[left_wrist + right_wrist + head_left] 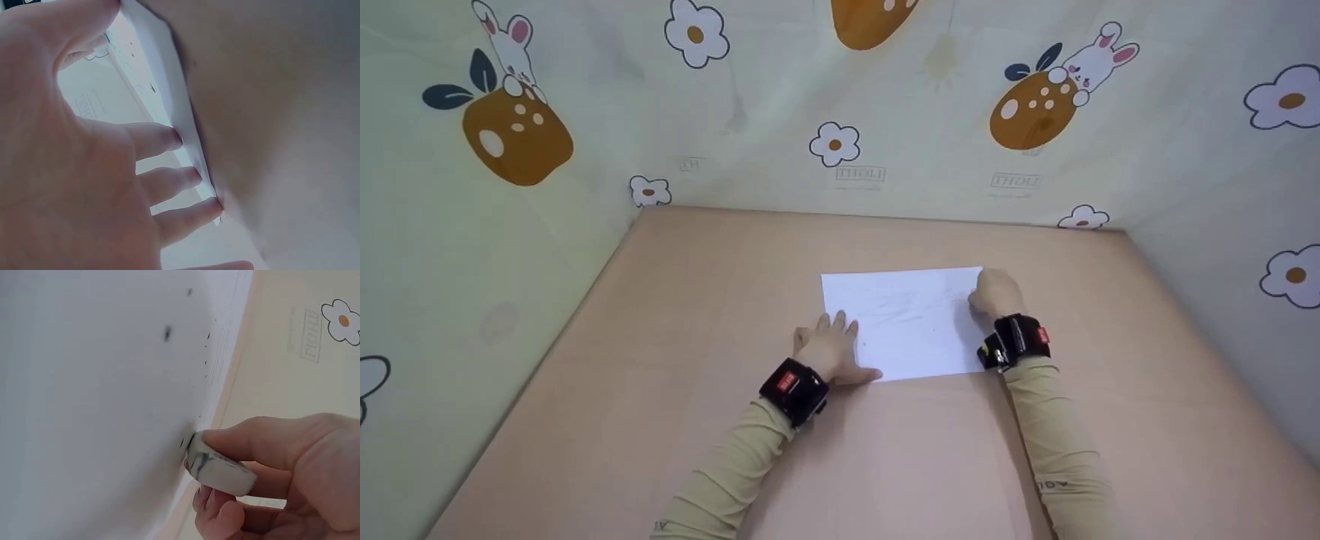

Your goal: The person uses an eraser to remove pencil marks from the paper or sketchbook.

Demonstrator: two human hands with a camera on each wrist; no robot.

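A white sheet of paper (915, 322) with faint grey smudges lies on the tan tabletop. Spread fingers of my left hand (826, 349) rest on its left edge, the thumb at the near left corner. In the left wrist view the fingertips touch the paper's slightly raised edge (179, 95). At the right side of the sheet is my right hand (999, 294). It pinches a white eraser (222, 468) with dark smears, whose blackened end touches the paper. Small dark crumbs (167, 333) are scattered on the sheet.
The tan tabletop (697, 300) extends around the paper on all sides. Pale cloth (780, 97) printed with rabbits, orange fruit and flowers hangs along the back and both sides. Black camera bands (795, 391) sit on both wrists.
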